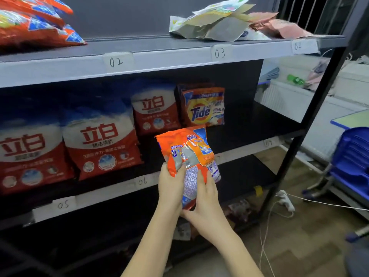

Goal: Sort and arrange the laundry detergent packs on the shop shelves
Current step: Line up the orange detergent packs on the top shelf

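In front of middle shelf: my left hand and right hand both grip orange detergent pack, held upright just below standing Tide pack.

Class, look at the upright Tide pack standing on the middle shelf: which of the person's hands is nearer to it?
Right. The right hand grips the orange pack almost directly below the Tide pack; the left hand grips the same pack further left, slightly farther away.
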